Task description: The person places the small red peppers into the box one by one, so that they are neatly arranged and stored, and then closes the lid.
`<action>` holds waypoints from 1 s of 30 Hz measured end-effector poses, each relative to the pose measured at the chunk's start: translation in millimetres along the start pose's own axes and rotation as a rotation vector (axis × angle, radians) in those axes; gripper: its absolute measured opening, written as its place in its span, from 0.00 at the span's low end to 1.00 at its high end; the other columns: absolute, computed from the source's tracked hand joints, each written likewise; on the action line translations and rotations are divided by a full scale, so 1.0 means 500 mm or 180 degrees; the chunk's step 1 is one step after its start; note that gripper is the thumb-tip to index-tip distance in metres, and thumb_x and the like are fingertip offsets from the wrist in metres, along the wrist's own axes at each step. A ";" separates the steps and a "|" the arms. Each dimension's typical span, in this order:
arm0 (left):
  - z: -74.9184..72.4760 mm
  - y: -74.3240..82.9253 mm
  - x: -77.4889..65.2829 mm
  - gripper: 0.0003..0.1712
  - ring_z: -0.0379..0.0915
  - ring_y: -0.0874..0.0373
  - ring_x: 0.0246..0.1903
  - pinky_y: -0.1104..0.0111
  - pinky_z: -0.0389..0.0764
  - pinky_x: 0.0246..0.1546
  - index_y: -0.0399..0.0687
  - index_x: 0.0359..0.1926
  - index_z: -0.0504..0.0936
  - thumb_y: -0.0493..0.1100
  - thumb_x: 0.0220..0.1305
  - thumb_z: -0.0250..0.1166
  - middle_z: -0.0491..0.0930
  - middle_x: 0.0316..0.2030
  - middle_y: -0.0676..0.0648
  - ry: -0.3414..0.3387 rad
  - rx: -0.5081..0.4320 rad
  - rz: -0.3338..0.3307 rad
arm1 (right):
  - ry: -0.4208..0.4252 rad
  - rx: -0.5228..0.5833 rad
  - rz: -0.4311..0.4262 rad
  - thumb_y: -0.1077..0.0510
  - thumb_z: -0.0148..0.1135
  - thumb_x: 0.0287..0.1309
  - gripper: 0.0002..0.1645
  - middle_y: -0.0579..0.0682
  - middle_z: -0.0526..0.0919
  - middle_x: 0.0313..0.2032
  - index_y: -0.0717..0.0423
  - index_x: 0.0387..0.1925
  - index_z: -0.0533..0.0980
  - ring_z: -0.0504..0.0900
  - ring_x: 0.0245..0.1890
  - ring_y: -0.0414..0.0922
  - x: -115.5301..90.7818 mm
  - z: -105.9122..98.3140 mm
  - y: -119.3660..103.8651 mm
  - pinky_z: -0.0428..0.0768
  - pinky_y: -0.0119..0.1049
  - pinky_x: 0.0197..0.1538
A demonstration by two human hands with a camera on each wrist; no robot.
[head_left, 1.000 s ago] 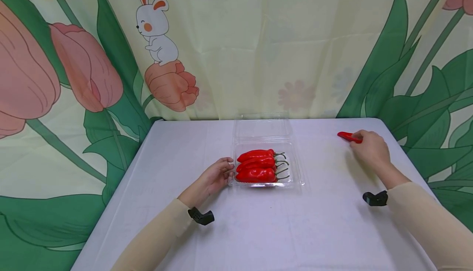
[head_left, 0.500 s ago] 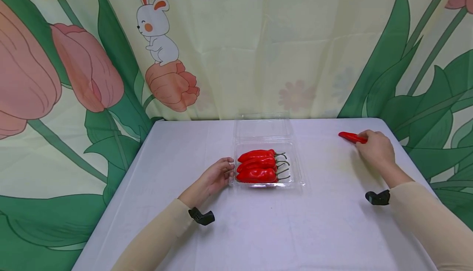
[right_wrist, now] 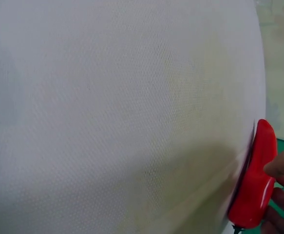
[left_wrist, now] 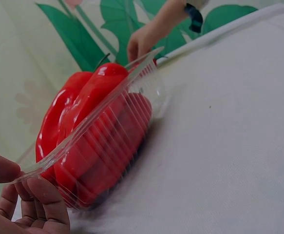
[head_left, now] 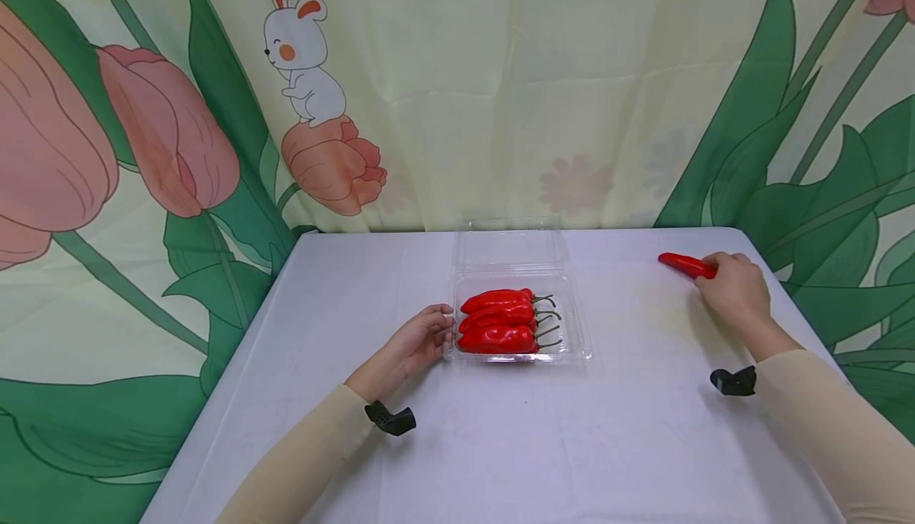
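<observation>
In the head view, an open clear plastic clamshell box (head_left: 576, 333) stands mid-table with several red peppers (head_left: 497, 340) lying side by side in it, green stems pointing right. My left hand (head_left: 411, 347) is at its left side. Up close in the left wrist view, thumb and fingers (left_wrist: 47, 195) pinch the rim of the box. At the far right of the table, my right hand (head_left: 735, 290) holds a single red pepper (head_left: 686, 264), tip pointing left. The right wrist view has the thumb on one side of this pepper (right_wrist: 251, 200) and fingers on the other.
The box's hinged lid (head_left: 509, 248) lies back toward the table's far edge. A white cloth covers the table (head_left: 500, 452). Behind it hangs a curtain (head_left: 586, 95) printed with tulips and a rabbit. Each wrist wears a black camera (head_left: 389, 418).
My right hand has shifted a little to the right with the pepper, and more of the pepper shows. The left hand and the box have stayed in place.
</observation>
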State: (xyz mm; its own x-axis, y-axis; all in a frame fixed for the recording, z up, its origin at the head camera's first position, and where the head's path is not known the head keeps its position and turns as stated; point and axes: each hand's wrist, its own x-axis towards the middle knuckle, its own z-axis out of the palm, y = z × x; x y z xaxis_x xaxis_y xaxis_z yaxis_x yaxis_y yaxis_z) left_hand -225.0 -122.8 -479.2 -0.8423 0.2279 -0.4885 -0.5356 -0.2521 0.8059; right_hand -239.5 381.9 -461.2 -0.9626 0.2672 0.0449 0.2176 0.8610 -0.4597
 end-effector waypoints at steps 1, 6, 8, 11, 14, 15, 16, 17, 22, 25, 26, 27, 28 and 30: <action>0.000 0.000 0.000 0.15 0.69 0.59 0.34 0.75 0.77 0.34 0.48 0.55 0.70 0.35 0.69 0.57 0.76 0.40 0.48 -0.0001 0.0004 0.0001 | -0.0002 -0.0010 0.0008 0.65 0.64 0.62 0.30 0.78 0.64 0.59 0.75 0.62 0.68 0.64 0.56 0.74 0.000 -0.001 0.001 0.77 0.70 0.56; 0.000 0.001 -0.001 0.14 0.69 0.59 0.33 0.75 0.77 0.33 0.48 0.54 0.70 0.35 0.69 0.56 0.76 0.39 0.49 -0.0010 0.0003 -0.0007 | -0.0022 -0.0101 -0.0014 0.66 0.66 0.59 0.34 0.79 0.63 0.59 0.76 0.64 0.66 0.63 0.57 0.75 0.001 -0.002 0.003 0.76 0.71 0.56; -0.001 0.001 -0.001 0.14 0.69 0.59 0.33 0.75 0.76 0.33 0.48 0.54 0.70 0.35 0.69 0.56 0.76 0.39 0.49 -0.0001 -0.0003 -0.0001 | -0.0028 -0.0135 -0.0042 0.66 0.66 0.58 0.35 0.79 0.63 0.59 0.76 0.64 0.65 0.63 0.57 0.75 0.003 -0.001 0.003 0.76 0.71 0.56; -0.003 0.001 0.000 0.14 0.69 0.59 0.34 0.75 0.76 0.33 0.48 0.54 0.70 0.35 0.69 0.57 0.76 0.39 0.49 0.0011 -0.0007 0.0004 | -0.0034 -0.0163 -0.0049 0.67 0.66 0.58 0.35 0.79 0.63 0.59 0.75 0.64 0.64 0.63 0.57 0.75 0.005 0.000 0.003 0.76 0.71 0.56; -0.002 0.002 0.000 0.15 0.69 0.59 0.34 0.75 0.76 0.33 0.48 0.54 0.70 0.36 0.69 0.57 0.76 0.39 0.49 0.0015 0.0008 0.0009 | -0.0035 -0.0181 -0.0025 0.68 0.66 0.59 0.34 0.78 0.64 0.57 0.74 0.64 0.64 0.64 0.56 0.75 0.006 -0.001 0.004 0.76 0.71 0.56; -0.002 0.002 0.000 0.15 0.69 0.59 0.34 0.75 0.76 0.33 0.48 0.55 0.70 0.36 0.69 0.58 0.76 0.39 0.49 0.0013 0.0003 0.0006 | -0.0033 -0.0187 -0.0017 0.68 0.65 0.59 0.34 0.78 0.65 0.57 0.74 0.64 0.64 0.65 0.55 0.74 0.006 -0.002 0.004 0.77 0.70 0.56; -0.001 0.001 0.000 0.15 0.69 0.58 0.34 0.75 0.76 0.33 0.48 0.55 0.70 0.36 0.69 0.58 0.76 0.40 0.49 0.0011 -0.0001 0.0003 | -0.0029 -0.0195 -0.0014 0.68 0.65 0.59 0.33 0.78 0.65 0.56 0.74 0.63 0.64 0.65 0.55 0.74 0.006 -0.002 0.005 0.77 0.70 0.56; -0.001 0.001 0.000 0.15 0.69 0.58 0.34 0.75 0.77 0.33 0.48 0.55 0.70 0.36 0.69 0.58 0.76 0.40 0.49 0.0010 0.0006 0.0005 | -0.0024 -0.0204 -0.0016 0.68 0.65 0.60 0.33 0.78 0.66 0.56 0.73 0.63 0.64 0.66 0.54 0.74 0.006 -0.002 0.005 0.77 0.70 0.56; -0.001 0.000 0.001 0.16 0.69 0.58 0.35 0.76 0.77 0.34 0.48 0.55 0.70 0.37 0.69 0.59 0.76 0.40 0.48 0.0025 0.0051 0.0018 | 0.0009 -0.0241 -0.0051 0.67 0.64 0.62 0.28 0.78 0.68 0.54 0.73 0.61 0.66 0.68 0.52 0.73 0.008 -0.001 0.010 0.77 0.69 0.56; -0.001 0.000 0.002 0.15 0.69 0.58 0.35 0.75 0.76 0.34 0.48 0.55 0.71 0.36 0.69 0.59 0.76 0.40 0.49 0.0030 0.0053 0.0017 | 0.0031 -0.0248 -0.0066 0.67 0.64 0.63 0.26 0.77 0.69 0.53 0.73 0.59 0.68 0.68 0.51 0.72 0.011 0.001 0.011 0.77 0.69 0.56; -0.001 0.000 0.003 0.15 0.69 0.58 0.36 0.75 0.76 0.34 0.48 0.55 0.71 0.36 0.69 0.58 0.76 0.40 0.49 0.0032 0.0048 0.0014 | 0.0036 -0.0250 -0.0070 0.67 0.64 0.63 0.26 0.77 0.69 0.52 0.73 0.59 0.68 0.68 0.51 0.72 0.011 0.001 0.012 0.77 0.69 0.56; -0.002 0.000 0.003 0.15 0.69 0.58 0.36 0.75 0.76 0.34 0.48 0.55 0.71 0.36 0.69 0.58 0.76 0.39 0.49 0.0027 0.0046 0.0015 | 0.0039 -0.0249 -0.0073 0.67 0.63 0.63 0.26 0.77 0.69 0.52 0.73 0.59 0.68 0.68 0.50 0.72 0.012 0.002 0.012 0.76 0.69 0.56; -0.002 0.000 0.004 0.15 0.69 0.58 0.36 0.75 0.75 0.34 0.48 0.55 0.71 0.36 0.69 0.58 0.76 0.39 0.49 0.0025 0.0046 0.0015 | 0.0040 -0.0244 -0.0074 0.67 0.63 0.63 0.26 0.77 0.69 0.52 0.74 0.59 0.68 0.69 0.50 0.72 0.013 0.002 0.013 0.76 0.69 0.56; -0.003 -0.001 0.004 0.14 0.69 0.58 0.36 0.75 0.75 0.34 0.48 0.54 0.71 0.36 0.69 0.58 0.76 0.39 0.49 0.0024 0.0038 0.0013 | 0.0038 -0.0235 -0.0069 0.67 0.63 0.63 0.26 0.77 0.69 0.52 0.74 0.59 0.68 0.69 0.50 0.72 0.014 0.003 0.013 0.76 0.69 0.56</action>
State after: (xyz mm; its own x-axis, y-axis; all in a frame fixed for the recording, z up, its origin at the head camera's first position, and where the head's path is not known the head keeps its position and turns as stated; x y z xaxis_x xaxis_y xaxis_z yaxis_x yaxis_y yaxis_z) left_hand -226.6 -123.4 -481.0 -0.8450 0.2197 -0.4876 -0.5314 -0.2419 0.8119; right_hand -244.8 388.8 -465.1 -0.9653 0.2529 0.0650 0.2084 0.8961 -0.3919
